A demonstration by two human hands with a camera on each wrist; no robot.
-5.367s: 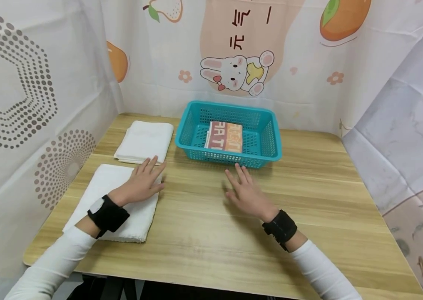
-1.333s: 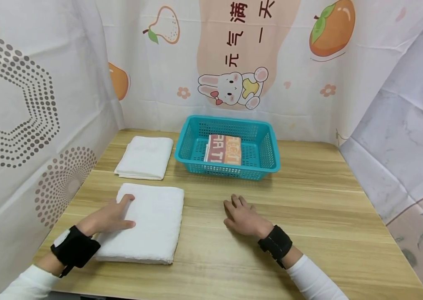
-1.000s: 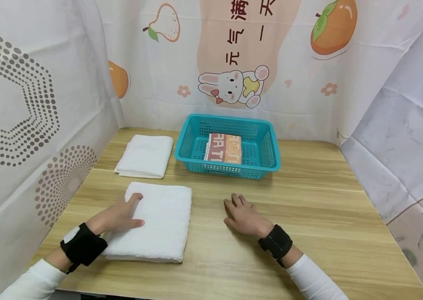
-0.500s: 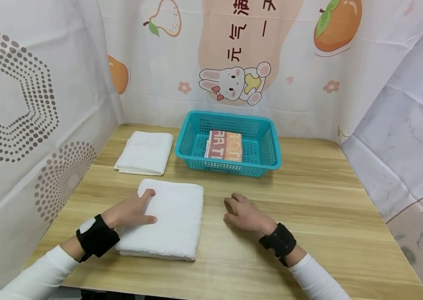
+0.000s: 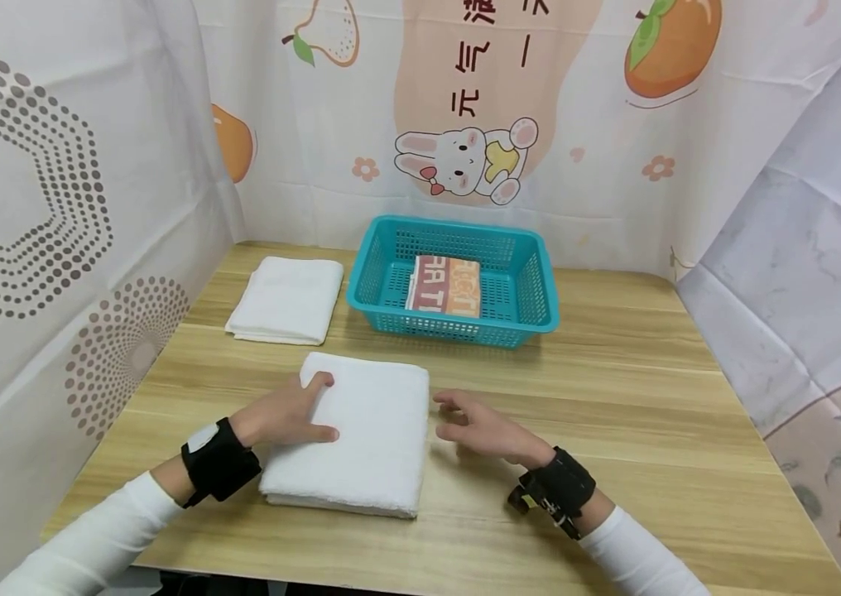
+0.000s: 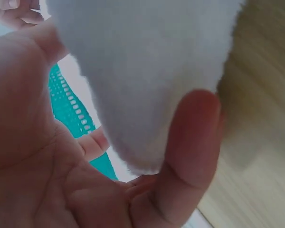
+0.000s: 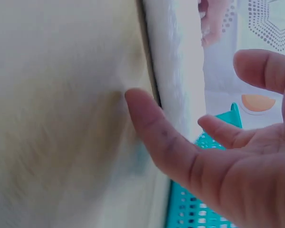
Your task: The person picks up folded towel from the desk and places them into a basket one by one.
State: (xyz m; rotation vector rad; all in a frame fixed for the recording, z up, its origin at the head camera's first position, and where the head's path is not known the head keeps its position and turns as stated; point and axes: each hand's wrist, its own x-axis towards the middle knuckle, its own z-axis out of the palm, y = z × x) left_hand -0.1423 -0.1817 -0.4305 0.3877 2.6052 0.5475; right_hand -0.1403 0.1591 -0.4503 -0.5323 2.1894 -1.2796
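Note:
A thick folded white towel (image 5: pixel 372 439) lies on the table in front of the person. At its left side the left hand (image 5: pixel 290 410) grips it, two fingertips showing on top in the head view. In the left wrist view, the fingers (image 6: pixel 194 137) bend round the fluffy edge of the towel (image 6: pixel 142 71). The right hand (image 5: pixel 483 426) is just right of the towel's right edge, fingers loosely bent with nothing held. From the right wrist view, one finger (image 7: pixel 152 118) is low over the table beside the towel's side (image 7: pixel 178 61).
Behind the towel stands a teal perforated basket (image 5: pixel 458 329) with a folded red-and-orange printed cloth (image 5: pixel 444 285) inside. A thinner folded white towel (image 5: pixel 286 300) lies at the back left of the wooden table (image 5: pixel 636 389). Printed curtains (image 5: pixel 599 165) enclose the back and sides.
The left hand has slid the thick towel rightward from the table's left side to in front of the basket. The right hand has drawn back from near the basket to the towel's right edge.

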